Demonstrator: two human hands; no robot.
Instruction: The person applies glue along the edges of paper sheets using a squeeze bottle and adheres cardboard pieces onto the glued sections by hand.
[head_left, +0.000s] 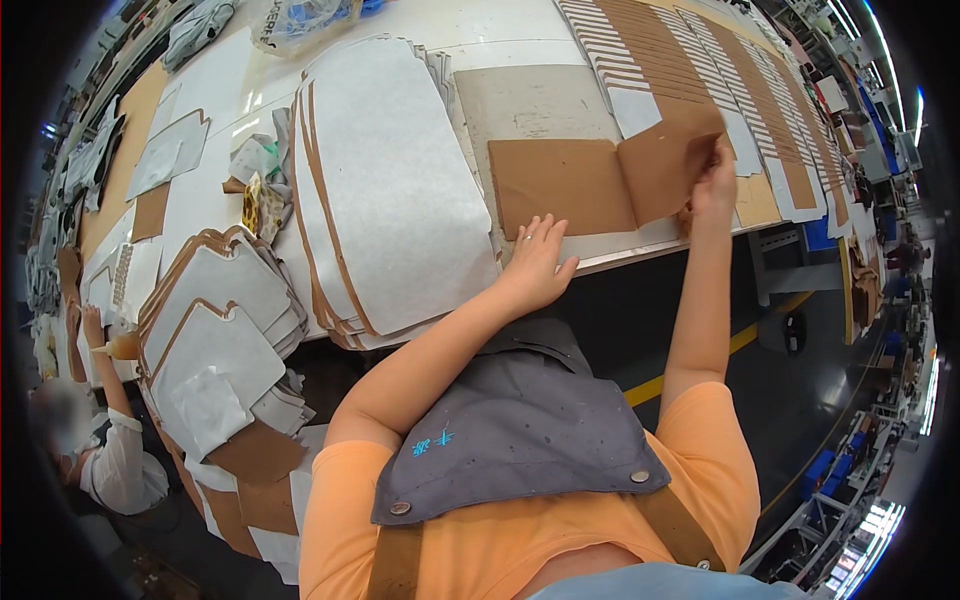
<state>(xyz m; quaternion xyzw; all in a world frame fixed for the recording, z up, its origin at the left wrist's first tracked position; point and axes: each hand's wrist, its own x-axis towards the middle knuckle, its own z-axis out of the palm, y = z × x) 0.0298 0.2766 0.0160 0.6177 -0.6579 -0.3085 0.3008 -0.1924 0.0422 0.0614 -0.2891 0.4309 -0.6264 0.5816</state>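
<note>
A brown sheet (pixel 565 185) lies on a grey board (pixel 530 95) at the table's front edge, its right part lifted and bent up along a crease. My left hand (pixel 540 262) rests with fingers spread at the lower left edge of the sheet, a ring on one finger. At the sheet's raised right edge, my right hand (pixel 712 190) grips it with bent fingers. Just left of the board stands a tall stack of white panels (pixel 395 190) with brown edges. Behind the sheet, rows of overlapping brown and white strips (pixel 640 60) run toward the back right.
More white pieces with brown borders (pixel 215 330) are piled at the left, near crumpled scraps (pixel 262 185). A plastic bag (pixel 300 22) lies at the back. A co-worker (pixel 120 465) is at the far left. The table's front edge (pixel 640 256) passes between my arms.
</note>
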